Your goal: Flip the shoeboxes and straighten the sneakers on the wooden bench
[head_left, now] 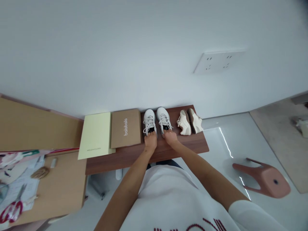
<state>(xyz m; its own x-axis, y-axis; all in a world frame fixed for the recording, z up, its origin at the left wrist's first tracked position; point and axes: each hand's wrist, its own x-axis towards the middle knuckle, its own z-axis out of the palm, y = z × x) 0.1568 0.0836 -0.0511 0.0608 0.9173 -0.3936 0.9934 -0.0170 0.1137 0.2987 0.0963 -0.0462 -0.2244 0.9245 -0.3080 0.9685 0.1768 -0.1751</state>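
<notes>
A pair of white lace-up sneakers stands side by side on a narrow brown wooden table (166,150), toes toward the wall. My left hand (150,141) is closed on the heel end of the left sneaker (149,118), its fingers reaching into the dark opening. The same grip shows at the right sneaker (163,116), where my right hand (169,137) holds the heel end. Fingertips of both hands are partly hidden inside the shoes. Left of them lies a brown shoebox (125,128) lettered "balabala". To the right, a pair of cream shoes (184,123) rests tilted on its sides.
A pale yellow box (95,134) sits at the table's left end. Beyond it, a tan desk (64,186) carries red-handled scissors (14,205), papers and a twine bundle (39,172). A pink stool (269,179) lies on the floor at right. A white wall with a socket panel (218,61) rises behind.
</notes>
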